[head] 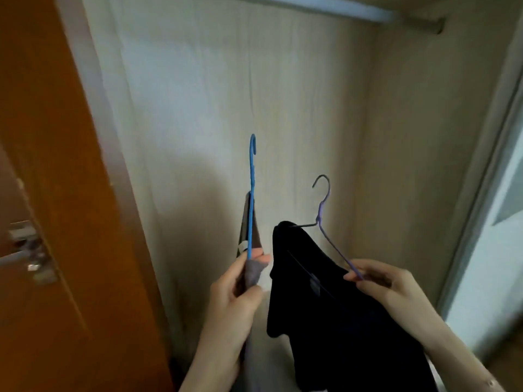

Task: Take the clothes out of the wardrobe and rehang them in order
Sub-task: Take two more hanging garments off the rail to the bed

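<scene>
My left hand (237,290) grips a blue hanger (251,199) seen edge-on, hook pointing up, with a grey garment (253,274) on it. My right hand (382,281) pinches the arm of a purple wire hanger (324,219), tilted, which carries a dark navy garment (325,315) that droops down between my forearms. Both hangers are held low inside the wardrobe, well below the hanging rail (325,7) at the top, which is bare in the part I see.
The wardrobe's pale wood back panel (198,108) fills the middle. An orange-brown door (42,193) with a metal handle (25,250) stands at the left. A white frame (486,193) borders the right side.
</scene>
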Demonstrator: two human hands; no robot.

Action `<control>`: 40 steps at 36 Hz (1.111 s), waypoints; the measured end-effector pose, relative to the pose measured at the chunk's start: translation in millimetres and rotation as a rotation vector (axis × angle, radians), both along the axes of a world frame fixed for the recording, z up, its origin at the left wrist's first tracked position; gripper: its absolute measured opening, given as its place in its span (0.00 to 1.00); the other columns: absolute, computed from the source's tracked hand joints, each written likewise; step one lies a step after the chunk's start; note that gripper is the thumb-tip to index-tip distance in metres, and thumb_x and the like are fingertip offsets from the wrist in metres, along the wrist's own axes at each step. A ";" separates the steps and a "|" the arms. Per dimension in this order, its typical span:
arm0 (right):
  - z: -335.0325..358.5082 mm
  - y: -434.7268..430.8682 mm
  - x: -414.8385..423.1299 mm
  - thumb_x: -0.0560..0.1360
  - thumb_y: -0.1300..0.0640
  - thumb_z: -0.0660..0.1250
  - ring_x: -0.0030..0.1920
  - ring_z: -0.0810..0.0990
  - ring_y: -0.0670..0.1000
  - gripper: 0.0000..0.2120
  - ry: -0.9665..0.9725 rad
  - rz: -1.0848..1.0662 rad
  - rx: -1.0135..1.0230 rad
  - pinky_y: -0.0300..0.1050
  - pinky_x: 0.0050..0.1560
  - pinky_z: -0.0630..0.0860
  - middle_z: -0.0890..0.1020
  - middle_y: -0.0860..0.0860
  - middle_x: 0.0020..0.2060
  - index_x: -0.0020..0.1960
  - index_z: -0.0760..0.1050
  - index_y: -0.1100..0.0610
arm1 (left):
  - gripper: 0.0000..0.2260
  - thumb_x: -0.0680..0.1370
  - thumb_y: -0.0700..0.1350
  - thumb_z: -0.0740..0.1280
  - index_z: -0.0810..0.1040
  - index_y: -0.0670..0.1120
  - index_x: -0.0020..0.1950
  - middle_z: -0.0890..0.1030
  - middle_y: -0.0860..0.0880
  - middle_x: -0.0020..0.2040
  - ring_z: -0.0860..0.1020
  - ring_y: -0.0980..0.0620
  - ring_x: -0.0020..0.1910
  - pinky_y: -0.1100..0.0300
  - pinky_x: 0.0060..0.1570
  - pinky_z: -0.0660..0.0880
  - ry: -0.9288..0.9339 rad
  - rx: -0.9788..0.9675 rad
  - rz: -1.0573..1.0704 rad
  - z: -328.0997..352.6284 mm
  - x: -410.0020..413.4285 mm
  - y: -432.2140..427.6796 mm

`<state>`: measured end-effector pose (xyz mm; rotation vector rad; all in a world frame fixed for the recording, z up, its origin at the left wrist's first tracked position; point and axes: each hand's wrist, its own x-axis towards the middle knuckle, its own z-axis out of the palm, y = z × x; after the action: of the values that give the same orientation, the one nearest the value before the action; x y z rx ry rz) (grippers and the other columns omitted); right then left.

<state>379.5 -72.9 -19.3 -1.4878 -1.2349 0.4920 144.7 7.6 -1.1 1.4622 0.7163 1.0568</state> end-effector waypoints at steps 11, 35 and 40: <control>-4.0 -149.2 -122.6 0.72 0.75 0.64 0.37 0.81 0.35 0.20 0.167 -0.475 -0.025 0.25 0.37 0.74 0.85 0.40 0.38 0.48 0.81 0.51 | 0.27 0.72 0.24 0.58 0.79 0.56 0.50 0.81 0.64 0.49 0.79 0.71 0.47 0.81 0.37 0.69 0.098 0.021 -0.494 -25.4 -56.8 -51.1; -61.8 -474.3 -398.5 0.68 0.63 0.72 0.48 0.84 0.44 0.12 0.434 -1.157 0.027 0.33 0.47 0.79 0.86 0.51 0.49 0.48 0.84 0.50 | 0.22 0.60 0.37 0.63 0.85 0.58 0.45 0.84 0.59 0.53 0.78 0.62 0.58 0.77 0.50 0.72 0.357 0.053 -1.251 -87.6 -166.7 -204.0; -57.2 -542.4 -483.5 0.64 0.55 0.75 0.46 0.84 0.43 0.11 0.370 -1.286 0.061 0.32 0.47 0.78 0.86 0.49 0.46 0.47 0.85 0.50 | 0.23 0.58 0.39 0.66 0.84 0.59 0.48 0.84 0.58 0.53 0.78 0.63 0.57 0.77 0.53 0.72 0.343 0.124 -1.435 -71.9 -213.0 -275.0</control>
<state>-104.0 -615.2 -76.5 -1.7003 0.1193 -0.1542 -68.4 -267.4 -73.0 1.7419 -0.2722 -0.2696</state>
